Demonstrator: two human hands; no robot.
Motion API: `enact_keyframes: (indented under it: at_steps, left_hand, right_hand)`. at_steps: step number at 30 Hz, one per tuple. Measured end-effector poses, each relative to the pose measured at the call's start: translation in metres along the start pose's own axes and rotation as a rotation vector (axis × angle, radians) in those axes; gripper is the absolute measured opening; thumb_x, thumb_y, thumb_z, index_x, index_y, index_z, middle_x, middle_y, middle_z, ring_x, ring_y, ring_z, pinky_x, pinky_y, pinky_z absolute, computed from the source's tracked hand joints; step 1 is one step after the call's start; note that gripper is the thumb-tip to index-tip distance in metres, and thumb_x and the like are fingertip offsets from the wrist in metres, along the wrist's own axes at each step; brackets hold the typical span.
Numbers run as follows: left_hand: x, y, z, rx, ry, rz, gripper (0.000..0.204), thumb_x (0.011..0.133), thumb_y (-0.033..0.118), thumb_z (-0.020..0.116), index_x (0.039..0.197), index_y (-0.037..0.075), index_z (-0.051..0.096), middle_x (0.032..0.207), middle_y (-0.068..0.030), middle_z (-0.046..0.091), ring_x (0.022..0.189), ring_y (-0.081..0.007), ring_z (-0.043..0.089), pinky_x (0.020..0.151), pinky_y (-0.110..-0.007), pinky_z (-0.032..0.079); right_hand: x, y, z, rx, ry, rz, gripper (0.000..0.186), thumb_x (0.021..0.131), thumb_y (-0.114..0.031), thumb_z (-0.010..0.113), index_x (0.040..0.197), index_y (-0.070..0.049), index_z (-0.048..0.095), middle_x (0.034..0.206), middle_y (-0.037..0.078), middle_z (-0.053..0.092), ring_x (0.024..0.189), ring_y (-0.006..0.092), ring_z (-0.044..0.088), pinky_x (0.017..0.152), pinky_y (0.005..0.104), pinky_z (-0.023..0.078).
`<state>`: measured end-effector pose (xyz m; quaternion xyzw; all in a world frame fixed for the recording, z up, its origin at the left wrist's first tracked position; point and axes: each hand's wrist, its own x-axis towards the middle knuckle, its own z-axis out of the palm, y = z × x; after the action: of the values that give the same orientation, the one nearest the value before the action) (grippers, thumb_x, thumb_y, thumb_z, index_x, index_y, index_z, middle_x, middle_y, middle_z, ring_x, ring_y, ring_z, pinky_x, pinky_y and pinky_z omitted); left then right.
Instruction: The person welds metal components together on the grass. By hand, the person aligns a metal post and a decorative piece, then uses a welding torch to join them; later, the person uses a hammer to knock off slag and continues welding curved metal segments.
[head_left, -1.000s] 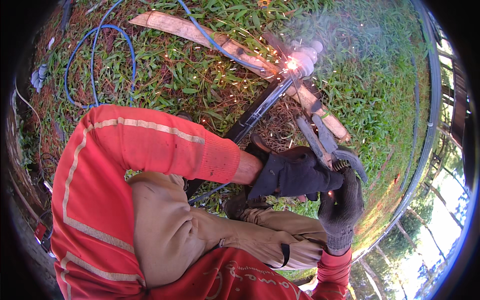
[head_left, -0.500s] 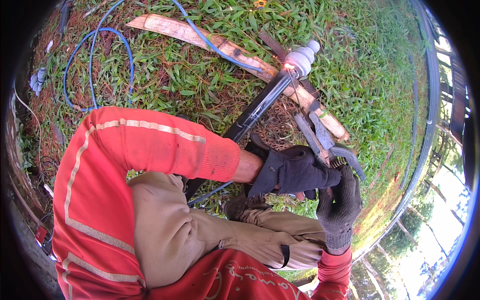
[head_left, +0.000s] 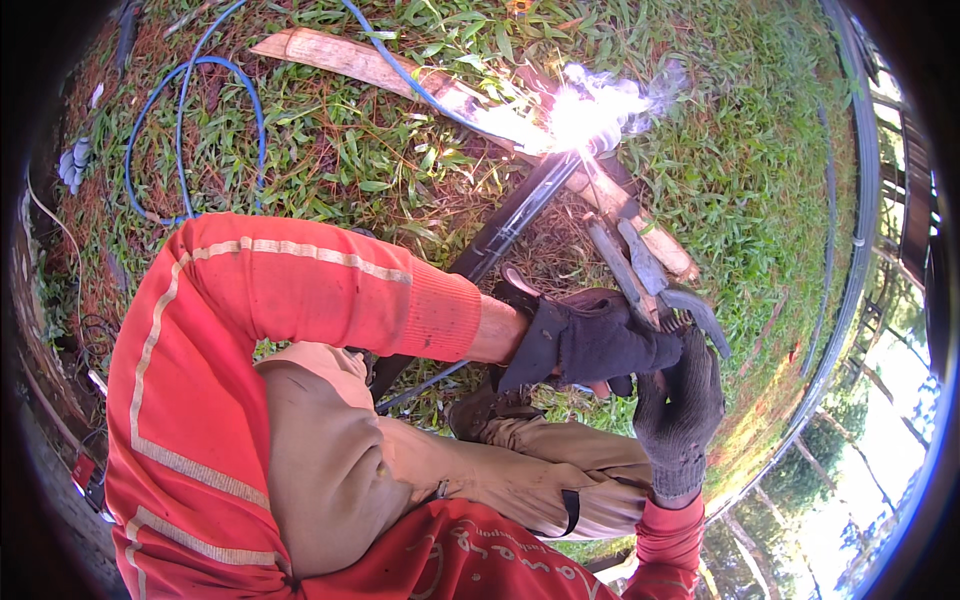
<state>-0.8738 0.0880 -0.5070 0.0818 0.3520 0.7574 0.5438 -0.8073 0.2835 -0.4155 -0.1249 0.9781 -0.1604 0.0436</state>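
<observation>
Since the earlier frame, hardly anything has moved: both hands keep almost the same place, but the small glow at the far end of the black pipe [head_left: 510,225] has become a strong white light [head_left: 590,115], with smoke beside it. The pipe lies ahead and to the left of the hands; its long axis runs slantwise, from near the person's legs up to the right. Its bright end rests over a pale wooden strip [head_left: 345,62], and details inside the glare cannot be seen. A thin rod [head_left: 591,180] reaches from this end back toward the grey clamp-like holder [head_left: 622,265], which points forward and slightly left.

The left hand [head_left: 605,342], in a dark glove, is nearer to the pipe. It lies against the holder, partly bent; I cannot tell if it grips. The right hand [head_left: 682,410], in a knitted glove, is curled closed around the holder's rear part, just beside the spring.
</observation>
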Motion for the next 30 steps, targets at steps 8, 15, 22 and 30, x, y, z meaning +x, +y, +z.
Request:
enact_keyframes:
  at_steps: [8,15,22,30]
  left_hand:
    - [0.006,-0.003,-0.001,0.042,-0.023,0.011,0.048,0.113,0.047,0.067,0.139,0.007,0.072,0.121,-0.0099,0.080,0.098,-0.0194,0.079,0.078,-0.037,0.072]
    - [0.006,-0.010,-0.002,0.170,0.004,0.083,0.046,0.114,0.045,0.065,0.141,0.008,0.070,0.117,-0.0091,0.081,0.096,-0.0159,0.079,0.071,-0.033,0.071]
    - [0.006,-0.007,-0.001,0.071,-0.029,0.034,0.048,0.113,0.049,0.065,0.138,0.009,0.071,0.118,-0.0083,0.081,0.096,-0.0157,0.078,0.072,-0.033,0.070]
    - [0.006,-0.005,0.000,0.070,-0.020,-0.013,0.050,0.112,0.051,0.067,0.138,0.009,0.073,0.117,-0.0086,0.081,0.094,-0.0160,0.077,0.074,-0.033,0.070]
  right_hand:
    - [0.000,0.006,0.002,-0.062,-0.012,-0.067,0.054,0.094,-0.005,0.078,0.144,0.007,0.064,0.110,0.021,0.073,0.093,0.0369,0.076,0.079,0.0458,0.062]
    - [-0.005,0.006,-0.001,0.069,-0.017,0.013,0.054,0.094,-0.006,0.076,0.145,0.008,0.064,0.112,0.024,0.073,0.092,0.0398,0.075,0.077,0.0456,0.061]
    - [-0.006,0.004,-0.001,0.052,-0.016,0.039,0.056,0.091,-0.002,0.074,0.146,0.007,0.063,0.107,0.022,0.071,0.089,0.0396,0.072,0.077,0.0475,0.058]
    - [-0.004,0.001,-0.001,0.064,-0.007,0.041,0.055,0.093,-0.002,0.073,0.146,0.006,0.063,0.108,0.022,0.071,0.091,0.0391,0.073,0.078,0.0469,0.059]
